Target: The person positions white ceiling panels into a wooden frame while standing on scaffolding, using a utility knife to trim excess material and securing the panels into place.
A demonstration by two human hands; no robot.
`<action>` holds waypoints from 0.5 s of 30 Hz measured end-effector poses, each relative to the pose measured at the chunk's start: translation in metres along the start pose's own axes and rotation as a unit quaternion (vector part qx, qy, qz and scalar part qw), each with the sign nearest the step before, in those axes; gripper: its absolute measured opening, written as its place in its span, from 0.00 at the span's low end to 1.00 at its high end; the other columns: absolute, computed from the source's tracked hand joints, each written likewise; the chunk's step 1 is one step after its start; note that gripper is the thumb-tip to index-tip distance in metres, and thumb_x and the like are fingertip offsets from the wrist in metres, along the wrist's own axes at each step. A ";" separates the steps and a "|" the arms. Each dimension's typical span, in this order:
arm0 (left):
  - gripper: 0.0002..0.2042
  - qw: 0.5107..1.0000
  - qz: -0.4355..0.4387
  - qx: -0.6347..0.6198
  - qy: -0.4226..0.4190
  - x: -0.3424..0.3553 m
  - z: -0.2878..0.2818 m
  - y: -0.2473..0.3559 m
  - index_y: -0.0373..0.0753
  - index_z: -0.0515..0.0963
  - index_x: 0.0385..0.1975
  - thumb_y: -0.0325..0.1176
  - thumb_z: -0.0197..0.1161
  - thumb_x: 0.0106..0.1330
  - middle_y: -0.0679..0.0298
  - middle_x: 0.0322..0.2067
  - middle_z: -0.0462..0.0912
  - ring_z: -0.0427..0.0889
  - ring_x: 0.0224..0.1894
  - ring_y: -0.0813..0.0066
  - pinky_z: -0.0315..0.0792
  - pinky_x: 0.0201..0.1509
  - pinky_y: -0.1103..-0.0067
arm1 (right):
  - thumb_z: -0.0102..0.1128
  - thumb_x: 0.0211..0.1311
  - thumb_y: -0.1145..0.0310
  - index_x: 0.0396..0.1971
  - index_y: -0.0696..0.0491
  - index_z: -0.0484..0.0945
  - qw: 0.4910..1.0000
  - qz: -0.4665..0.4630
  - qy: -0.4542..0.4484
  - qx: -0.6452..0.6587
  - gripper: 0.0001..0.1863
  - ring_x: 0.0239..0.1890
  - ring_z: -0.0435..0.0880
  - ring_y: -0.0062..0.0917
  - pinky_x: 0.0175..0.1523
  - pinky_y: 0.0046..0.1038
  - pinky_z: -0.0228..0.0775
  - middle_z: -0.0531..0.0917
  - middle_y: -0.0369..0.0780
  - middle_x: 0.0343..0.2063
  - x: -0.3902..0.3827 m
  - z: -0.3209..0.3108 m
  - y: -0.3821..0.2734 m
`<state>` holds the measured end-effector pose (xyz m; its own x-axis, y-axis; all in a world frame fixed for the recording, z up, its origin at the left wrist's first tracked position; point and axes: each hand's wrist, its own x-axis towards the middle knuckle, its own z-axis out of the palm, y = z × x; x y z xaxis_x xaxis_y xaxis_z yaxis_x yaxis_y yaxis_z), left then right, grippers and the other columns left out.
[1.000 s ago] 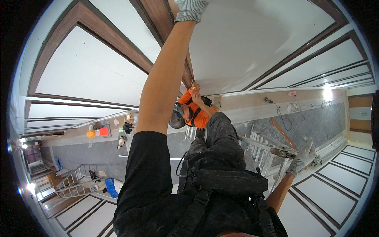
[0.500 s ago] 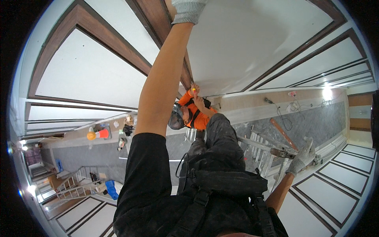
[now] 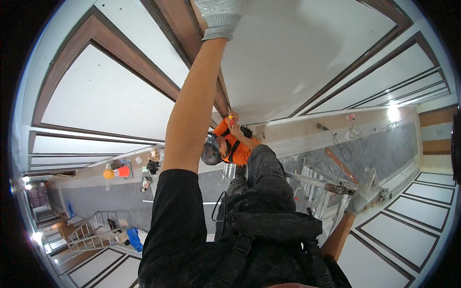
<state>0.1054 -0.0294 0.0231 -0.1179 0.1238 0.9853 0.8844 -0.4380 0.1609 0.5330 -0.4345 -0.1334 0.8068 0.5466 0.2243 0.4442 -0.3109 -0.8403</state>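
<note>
My left arm stretches up to the top edge of the head view. My left hand [image 3: 221, 12], in a grey knit glove, is beside the brown wood trim [image 3: 180, 29] on the white wall panel [image 3: 288, 53]. The picture edge cuts off its fingers, so what they touch is hidden. Low on the right, my gloved right hand [image 3: 366, 193] is closed over the top of a metal ladder [image 3: 312, 181], between its dark and grey end fittings. Below the trim, a co-worker in an orange top [image 3: 235, 144] holds a small red-and-yellow tool [image 3: 231, 118] against its lower end.
An orange-and-white cone [image 3: 124, 172] stands by the left wall. Another ladder [image 3: 89, 235] and a blue bag [image 3: 134, 239] are at the lower left. A reddish-brown strip [image 3: 341, 165] and a black cable [image 3: 341, 144] lie on the grey floor at right.
The view has shifted slightly, and my left hand shows a little lower in the picture. My right hand stays at the ladder top. The co-worker's hands remain at the trim's lower end.
</note>
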 end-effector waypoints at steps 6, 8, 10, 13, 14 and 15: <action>0.22 1.000 -0.004 0.016 -0.010 -0.003 0.001 -0.002 0.38 0.75 0.41 0.42 0.78 0.52 0.53 0.40 0.73 0.69 0.50 0.49 0.64 0.57 0.56 | 0.58 0.76 0.56 0.44 0.64 0.86 0.998 0.052 -0.025 -0.014 0.22 0.38 0.81 0.23 0.47 0.29 0.72 0.88 0.41 0.37 0.002 -0.003 -0.004; 0.22 1.000 0.000 0.017 -0.011 -0.002 0.001 -0.003 0.38 0.75 0.40 0.42 0.77 0.53 0.52 0.41 0.73 0.69 0.50 0.49 0.64 0.57 0.56 | 0.58 0.77 0.56 0.41 0.62 0.88 0.999 0.026 0.000 -0.025 0.21 0.28 0.68 0.17 0.35 0.26 0.61 0.79 0.33 0.26 0.003 0.001 0.001; 0.22 1.000 0.004 0.009 -0.008 -0.005 0.005 -0.001 0.38 0.75 0.40 0.42 0.77 0.52 0.52 0.41 0.73 0.69 0.50 0.49 0.64 0.57 0.56 | 0.58 0.76 0.56 0.39 0.61 0.89 0.999 0.012 0.018 -0.028 0.21 0.23 0.62 0.15 0.29 0.25 0.55 0.73 0.29 0.21 0.003 0.002 0.005; 0.22 1.000 0.003 0.022 0.003 -0.007 0.006 0.001 0.38 0.75 0.40 0.43 0.77 0.53 0.52 0.41 0.72 0.68 0.51 0.49 0.63 0.58 0.56 | 0.60 0.75 0.56 0.38 0.60 0.89 1.000 0.008 0.024 -0.003 0.20 0.23 0.61 0.15 0.30 0.26 0.56 0.72 0.29 0.20 0.006 0.002 0.015; 0.22 1.000 0.002 0.027 0.001 -0.007 0.006 0.001 0.38 0.75 0.40 0.43 0.78 0.53 0.52 0.42 0.72 0.68 0.51 0.49 0.63 0.58 0.56 | 0.60 0.75 0.56 0.38 0.60 0.89 1.000 0.010 0.023 0.015 0.20 0.23 0.61 0.15 0.30 0.26 0.56 0.72 0.28 0.20 0.008 0.003 0.027; 0.22 0.999 0.000 0.032 -0.002 -0.008 0.006 0.002 0.38 0.75 0.40 0.43 0.78 0.53 0.52 0.42 0.72 0.68 0.51 0.49 0.63 0.58 0.56 | 0.60 0.75 0.56 0.38 0.59 0.89 0.999 0.012 0.023 0.033 0.20 0.23 0.61 0.15 0.30 0.26 0.55 0.72 0.28 0.21 0.009 0.003 0.028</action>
<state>0.1106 -0.0257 0.0153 -0.1160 0.1282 0.9849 0.9112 -0.3809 0.1569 0.5515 -0.4361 -0.1562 0.8347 0.5033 0.2236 0.3983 -0.2713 -0.8762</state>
